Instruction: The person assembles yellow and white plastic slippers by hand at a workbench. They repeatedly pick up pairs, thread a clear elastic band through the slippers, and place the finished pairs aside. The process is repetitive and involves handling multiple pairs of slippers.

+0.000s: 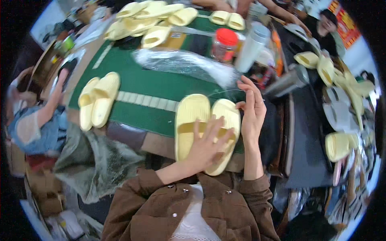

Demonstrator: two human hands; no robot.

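Observation:
A pair of pale yellow slippers [193, 114] lies side by side in front of me, toes pointing away, at the near edge of the green table mat [148, 86]. Across their straps rests my left hand [207, 142], its fingers spread and slightly blurred. My right hand [252, 110] is raised beside the right slipper's toe, thumb and fingertips bent together. A thin, pale strand runs toward those fingertips; what they pinch is too fine to make out. Just beyond the slippers lies a crumpled heap of clear plastic film [185, 66].
Another yellow pair [100, 98] sits on the mat to the left. More slippers pile up at the far end [155, 18]. A red-lidded jar [225, 42], a clear bottle [253, 46] and a metal tumbler [287, 82] stand at right. Other people work around the table.

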